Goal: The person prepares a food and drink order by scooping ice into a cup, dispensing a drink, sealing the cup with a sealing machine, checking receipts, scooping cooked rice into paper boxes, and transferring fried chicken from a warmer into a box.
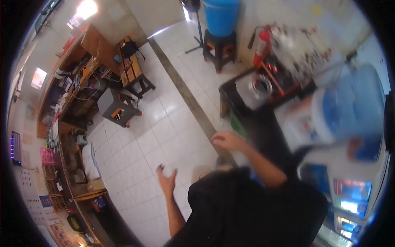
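Note:
Over the white tiled floor [156,144], my left hand [166,180] is held up with thumb and fingers apart and nothing between them. My right hand [228,141] hangs in the air farther to the right, its fingers loosely bent and somewhat apart. I see no object in it. Closest to that hand is the dark table [269,127], with a green thing [237,124] low beside it; neither is visibly touched. The black shirt [242,210] on my body fills the bottom of the view.
On the right are a large water bottle [349,107], a red fire extinguisher [261,48] and a metal-topped appliance [260,86]. A blue bucket [222,16] sits on a dark stool [220,49]. Another stool [117,107], a wooden bench [133,70] and cluttered shelves [70,107] line the left.

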Available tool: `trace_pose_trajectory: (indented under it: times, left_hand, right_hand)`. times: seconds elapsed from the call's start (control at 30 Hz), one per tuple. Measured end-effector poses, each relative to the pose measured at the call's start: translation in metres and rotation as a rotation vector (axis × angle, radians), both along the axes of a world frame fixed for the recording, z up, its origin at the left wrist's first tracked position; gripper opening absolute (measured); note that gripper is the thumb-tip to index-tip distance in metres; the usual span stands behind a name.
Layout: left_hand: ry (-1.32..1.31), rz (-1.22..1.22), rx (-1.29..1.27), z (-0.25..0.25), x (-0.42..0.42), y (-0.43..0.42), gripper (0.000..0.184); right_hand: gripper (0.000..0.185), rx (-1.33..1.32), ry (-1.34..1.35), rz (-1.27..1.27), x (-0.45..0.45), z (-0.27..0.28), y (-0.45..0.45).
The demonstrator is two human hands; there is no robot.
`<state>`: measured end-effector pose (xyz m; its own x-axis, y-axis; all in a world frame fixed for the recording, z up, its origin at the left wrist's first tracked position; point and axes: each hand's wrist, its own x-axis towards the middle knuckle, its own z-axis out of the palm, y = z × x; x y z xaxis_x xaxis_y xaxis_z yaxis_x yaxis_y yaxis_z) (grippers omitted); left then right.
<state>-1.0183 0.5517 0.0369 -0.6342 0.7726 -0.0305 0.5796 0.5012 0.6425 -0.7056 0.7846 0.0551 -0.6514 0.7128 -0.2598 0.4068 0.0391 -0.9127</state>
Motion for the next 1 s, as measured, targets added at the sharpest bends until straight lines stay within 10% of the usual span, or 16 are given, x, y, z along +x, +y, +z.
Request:
trace_pose_trajectory:
  times: [0.23,0.7,1.0]
  left_hand:
    - [-0.146,0.522,0.057,-0.048,-0.138,0.126,0.081]
    - [-0.021,-0.514,0.423,0.078,-0.165,0.836,0.082]
    - [-0.274,-0.328,0.206,0.035,-0.155,0.945,0.084]
  right_hand:
    - [0.032,0.050,0.061,0.057,-0.105,0.026,0.215]
    - [0.027,0.454,0.022,-0.814,-0.067,0.094,0.609]
    - [0.041,0.921,-0.237,-0.805,-0.015,0.117,1.037]
